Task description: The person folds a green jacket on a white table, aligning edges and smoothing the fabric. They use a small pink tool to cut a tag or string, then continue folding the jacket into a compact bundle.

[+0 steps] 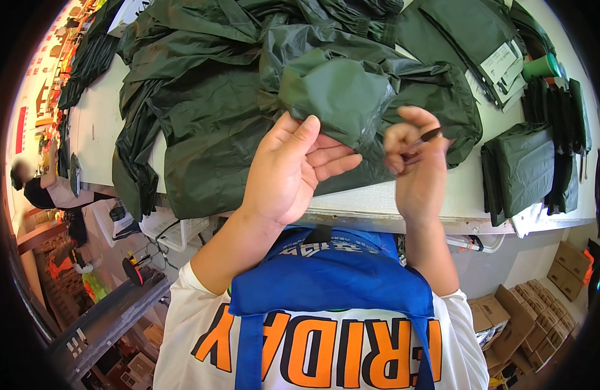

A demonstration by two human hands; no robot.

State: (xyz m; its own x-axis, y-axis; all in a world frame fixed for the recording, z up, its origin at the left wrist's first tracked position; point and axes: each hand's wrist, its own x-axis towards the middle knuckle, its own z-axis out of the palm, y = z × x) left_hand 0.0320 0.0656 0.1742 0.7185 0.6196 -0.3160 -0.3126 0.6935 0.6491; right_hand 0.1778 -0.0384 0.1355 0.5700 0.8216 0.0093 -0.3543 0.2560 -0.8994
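A dark green garment (pixel 209 136) of thin, shiny waterproof-looking cloth lies spread and crumpled across the table. My left hand (pixel 290 159) pinches the near edge of a raised part (pixel 336 91) of it, thumb on top and the other fingers underneath, partly stretched out. To the right, my right hand (pixel 417 149) is raised just beside that part with its fingers curled. A small dark object (pixel 430 134) shows between its fingers; blur hides what kind it is. I see no contact between the right hand and the cloth.
Folded dark green packs (pixel 521 169) are stacked at the right, near a green roll (pixel 540 67) and white labels (pixel 501 65). More dark green cloth (pixel 453 32) lies at the back. White baskets (pixel 173 227) stand below the table's left front edge, cardboard boxes (pixel 534 325) at lower right. Another person (pixel 46 192) is at far left.
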